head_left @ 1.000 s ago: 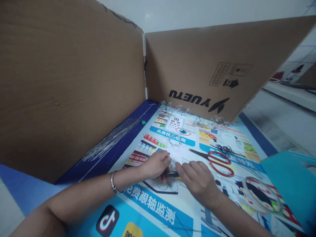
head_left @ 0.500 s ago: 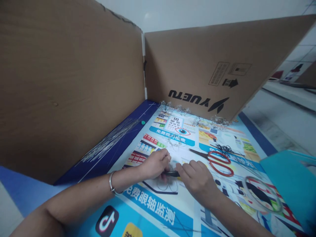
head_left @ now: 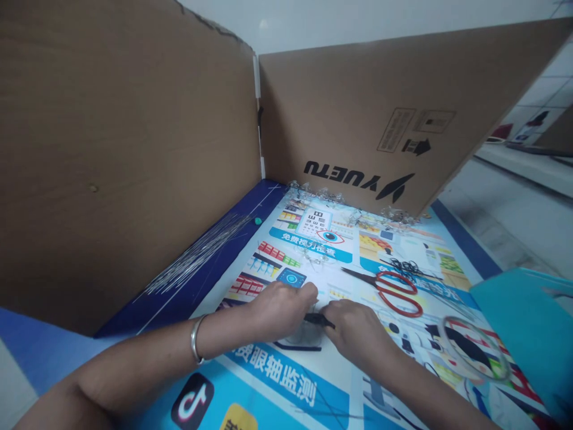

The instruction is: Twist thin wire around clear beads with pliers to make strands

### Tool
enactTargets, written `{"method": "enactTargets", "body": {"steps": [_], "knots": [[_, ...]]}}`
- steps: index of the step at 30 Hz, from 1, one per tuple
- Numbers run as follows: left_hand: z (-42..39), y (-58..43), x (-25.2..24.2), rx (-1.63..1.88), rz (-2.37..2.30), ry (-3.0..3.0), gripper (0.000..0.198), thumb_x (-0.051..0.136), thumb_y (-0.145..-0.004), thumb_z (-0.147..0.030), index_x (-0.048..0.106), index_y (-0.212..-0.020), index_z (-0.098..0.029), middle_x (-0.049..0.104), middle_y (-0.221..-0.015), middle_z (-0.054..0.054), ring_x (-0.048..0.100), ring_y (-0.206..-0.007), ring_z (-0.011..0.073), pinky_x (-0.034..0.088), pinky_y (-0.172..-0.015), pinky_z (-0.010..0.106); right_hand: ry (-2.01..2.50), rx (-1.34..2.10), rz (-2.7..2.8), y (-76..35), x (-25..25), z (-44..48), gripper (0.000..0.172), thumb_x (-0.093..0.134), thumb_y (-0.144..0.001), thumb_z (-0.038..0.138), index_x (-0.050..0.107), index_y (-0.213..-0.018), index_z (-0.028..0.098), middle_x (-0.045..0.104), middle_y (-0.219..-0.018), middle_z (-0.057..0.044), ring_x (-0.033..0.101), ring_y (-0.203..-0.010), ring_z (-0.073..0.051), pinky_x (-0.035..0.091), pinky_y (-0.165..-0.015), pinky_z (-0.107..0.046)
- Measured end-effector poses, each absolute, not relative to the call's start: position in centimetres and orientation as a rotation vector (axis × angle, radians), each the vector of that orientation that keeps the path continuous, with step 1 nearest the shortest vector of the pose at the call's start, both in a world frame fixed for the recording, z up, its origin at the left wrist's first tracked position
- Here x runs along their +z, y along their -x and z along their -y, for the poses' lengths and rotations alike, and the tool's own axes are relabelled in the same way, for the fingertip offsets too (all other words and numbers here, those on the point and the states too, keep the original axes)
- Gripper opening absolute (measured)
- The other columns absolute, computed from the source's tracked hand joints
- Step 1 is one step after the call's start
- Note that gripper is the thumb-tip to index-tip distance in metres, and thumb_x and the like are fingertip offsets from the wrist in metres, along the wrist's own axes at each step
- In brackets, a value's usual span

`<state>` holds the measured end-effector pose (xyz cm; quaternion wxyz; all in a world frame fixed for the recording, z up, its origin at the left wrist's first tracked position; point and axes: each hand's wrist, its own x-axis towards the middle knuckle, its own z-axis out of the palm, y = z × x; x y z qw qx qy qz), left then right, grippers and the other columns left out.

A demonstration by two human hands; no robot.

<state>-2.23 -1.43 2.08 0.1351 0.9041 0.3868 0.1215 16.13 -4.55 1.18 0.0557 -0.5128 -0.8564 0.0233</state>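
Note:
My left hand point(head_left: 284, 307), with a silver bangle on its wrist, is closed in a pinch above the printed sheet. What its fingers hold is too small and blurred to make out. My right hand point(head_left: 353, 325) is wrapped round a pair of pliers point(head_left: 319, 320), whose dark jaws point left and reach the left fingertips. Its handles are hidden in my palm. Red-handled scissors point(head_left: 398, 292) lie just beyond my right hand. A small clear wire piece point(head_left: 316, 258) rests on the sheet past my left hand.
A bundle of thin straight wires point(head_left: 192, 254) lies at left. Cardboard panels point(head_left: 358, 107) stand behind and to the left. Clear wire pieces point(head_left: 322, 192) line the back panel's foot. Black wire scraps point(head_left: 405, 267), a wire coil point(head_left: 477, 349) and a turquoise folder point(head_left: 523, 316) are on the right.
My left hand has turned, its thumb side now raised and the back of the hand showing more. The pliers have tilted slightly, with my right hand shifted a little. The view has moved slightly.

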Motion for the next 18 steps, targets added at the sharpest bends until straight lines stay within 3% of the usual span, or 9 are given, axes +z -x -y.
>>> {"method": "enactTargets", "body": {"steps": [3, 12, 18], "knots": [[1.6, 2.3, 1.6, 0.338, -1.092, -2.695, 0.018, 0.043, -0.072, -0.012, 0.047, -0.088, -0.02, 0.048, -0.053, -0.001, 0.047, -0.048, 0.0167, 0.034, -0.051, 0.026, 1.613, 0.213, 2.595, -16.0, 1.7, 4.5, 0.012, 0.053, -0.069, 0.013, 0.062, -0.067, 0.02, 0.067, -0.072, -0.002, 0.061, -0.068, -0.018, 0.036, -0.057, -0.025], [1.8, 2.4, 1.7, 0.293, -0.927, -2.926, 0.019, 0.038, -0.077, -0.013, 0.049, -0.092, -0.016, 0.056, -0.06, 0.006, 0.051, -0.053, 0.0198, 0.036, -0.053, 0.03, 1.659, 0.442, 2.53, -15.8, 2.2, 4.3, 0.019, 0.05, -0.069, 0.012, 0.066, -0.07, 0.022, 0.069, -0.073, -0.002, 0.062, -0.067, -0.017, 0.035, -0.055, -0.024], [0.8, 2.3, 2.0, 0.331, -1.145, -2.701, 0.011, 0.045, -0.073, -0.013, 0.05, -0.082, -0.019, 0.054, -0.055, 0.001, 0.05, -0.05, 0.0163, 0.035, -0.051, 0.025, 1.476, 0.077, 2.597, -16.5, 0.5, 4.2, 0.014, 0.052, -0.071, 0.012, 0.063, -0.072, 0.02, 0.064, -0.074, -0.004, 0.057, -0.073, -0.018, 0.037, -0.065, -0.028]]}}
